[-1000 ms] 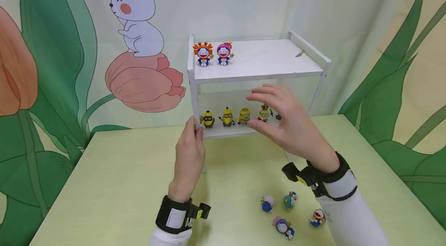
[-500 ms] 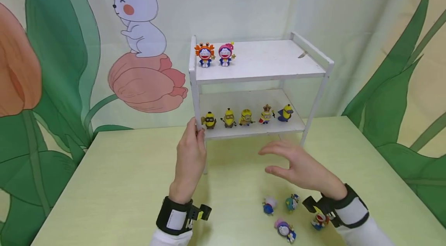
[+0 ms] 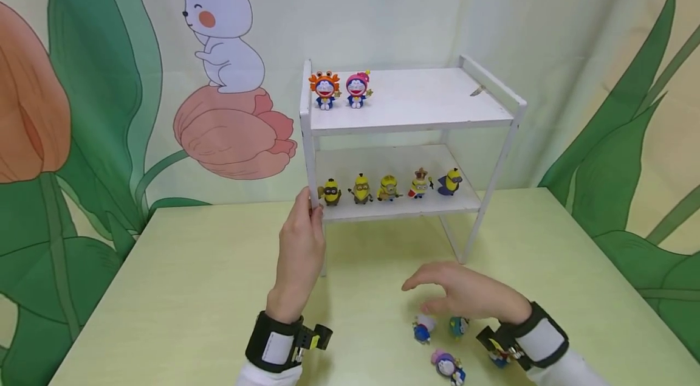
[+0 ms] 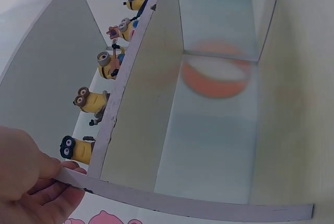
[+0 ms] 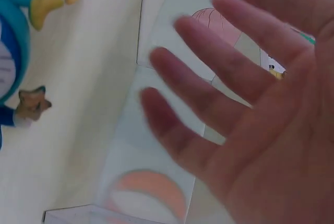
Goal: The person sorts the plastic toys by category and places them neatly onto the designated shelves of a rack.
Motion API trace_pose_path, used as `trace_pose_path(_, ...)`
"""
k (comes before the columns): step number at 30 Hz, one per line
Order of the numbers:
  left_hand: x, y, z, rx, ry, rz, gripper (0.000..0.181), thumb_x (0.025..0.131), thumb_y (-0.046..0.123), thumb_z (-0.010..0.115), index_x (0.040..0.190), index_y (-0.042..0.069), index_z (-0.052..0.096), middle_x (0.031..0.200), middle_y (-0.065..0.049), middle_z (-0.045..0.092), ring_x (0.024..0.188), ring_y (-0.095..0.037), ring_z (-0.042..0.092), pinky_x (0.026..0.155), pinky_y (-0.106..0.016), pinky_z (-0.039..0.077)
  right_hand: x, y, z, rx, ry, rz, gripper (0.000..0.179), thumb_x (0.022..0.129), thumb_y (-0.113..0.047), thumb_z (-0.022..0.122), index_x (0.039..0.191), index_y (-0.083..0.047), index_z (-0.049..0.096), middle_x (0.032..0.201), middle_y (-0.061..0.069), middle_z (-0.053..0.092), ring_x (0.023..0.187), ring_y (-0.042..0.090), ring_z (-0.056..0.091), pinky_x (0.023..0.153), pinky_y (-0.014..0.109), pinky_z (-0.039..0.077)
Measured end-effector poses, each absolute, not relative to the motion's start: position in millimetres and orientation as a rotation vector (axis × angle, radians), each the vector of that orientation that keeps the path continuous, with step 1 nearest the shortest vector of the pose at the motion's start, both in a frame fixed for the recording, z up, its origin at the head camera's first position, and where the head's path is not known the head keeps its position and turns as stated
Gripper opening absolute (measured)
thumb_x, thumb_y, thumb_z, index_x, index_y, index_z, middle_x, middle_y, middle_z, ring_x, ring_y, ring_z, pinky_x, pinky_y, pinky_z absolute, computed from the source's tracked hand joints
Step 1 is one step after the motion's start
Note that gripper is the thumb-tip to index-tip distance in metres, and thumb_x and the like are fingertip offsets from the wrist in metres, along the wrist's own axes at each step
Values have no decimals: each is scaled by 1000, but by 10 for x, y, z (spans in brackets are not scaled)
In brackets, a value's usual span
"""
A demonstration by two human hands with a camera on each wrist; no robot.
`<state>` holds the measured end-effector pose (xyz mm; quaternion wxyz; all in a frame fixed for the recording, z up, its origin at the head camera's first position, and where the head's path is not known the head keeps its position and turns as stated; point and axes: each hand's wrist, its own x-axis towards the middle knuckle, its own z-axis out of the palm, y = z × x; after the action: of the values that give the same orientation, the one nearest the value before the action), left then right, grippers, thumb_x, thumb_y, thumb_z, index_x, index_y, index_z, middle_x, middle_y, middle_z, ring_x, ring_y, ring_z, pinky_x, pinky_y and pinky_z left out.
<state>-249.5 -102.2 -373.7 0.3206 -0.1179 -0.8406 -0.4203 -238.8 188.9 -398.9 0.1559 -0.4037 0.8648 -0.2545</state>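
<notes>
My left hand (image 3: pixel 298 252) grips the left front post of a white two-tier shelf (image 3: pixel 426 94); in the left wrist view its fingers (image 4: pixel 60 198) curl round that post. Above the table, my right hand (image 3: pixel 465 290) hovers with relaxed, spread fingers and nothing in it. Just below it lie a blue Doraemon figurine with a white head (image 3: pixel 422 331) and a teal one (image 3: pixel 458 327), which shows a star in the right wrist view. Nearer me is a purple-hooded figurine (image 3: pixel 447 366). Another figurine (image 3: pixel 499 360) is mostly hidden by the right wrist strap.
Two Doraemon figurines, one in an orange crab hat (image 3: pixel 325 91) and one in a pink hat (image 3: pixel 357 91), stand at the top tier's left. Several Minion figurines (image 3: pixel 361 189) line the lower tier. A printed curtain (image 3: pixel 383 3) hangs behind the pale green table (image 3: pixel 191 289).
My right hand has come down from in front of the lower tier to just above the loose figurines, uncovering the Minions at the right. The left hand keeps its hold on the post.
</notes>
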Motion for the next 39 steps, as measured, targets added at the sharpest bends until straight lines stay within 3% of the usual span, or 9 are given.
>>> trace_pose_path(8,-2489,-1030,-3767,-307,-2214,-1094,32,99,-3,51,130,-5,45,114,-22,61,101,-30,63,84,-39,56,-2387,1878,-4060,-1113,2374,-634,35,86,-13,76,120,-13,68,117,-9,64,111,11,58,96,36,48)
trace_pose_path(18,-2489,-1021,-3792,-309,-2209,-1102,32,99,-3,51,131,-4,45,114,-23,61,101,-30,63,83,-40,56,-2393,1904,-4182,-1086,2317,-597,29,83,-9,77,111,-16,73,108,-15,65,99,4,58,89,28,49)
trace_pose_path(27,-2501,-1019,-3768,-325,-2199,-1074,31,98,-4,52,128,-6,45,112,-22,61,99,-30,64,82,-39,56,-2411,1885,-4182,-1101,2359,-565,30,81,-8,79,108,-17,70,101,-15,63,94,8,58,83,28,50)
trace_pose_path(39,-2516,-1021,-3762,-329,-2196,-1080,29,99,-2,52,127,-5,46,110,-21,61,97,-29,63,81,-39,56,-2455,1900,-4146,-1041,2378,-672,17,88,-11,72,102,-17,65,88,-11,61,80,10,56,69,25,50)
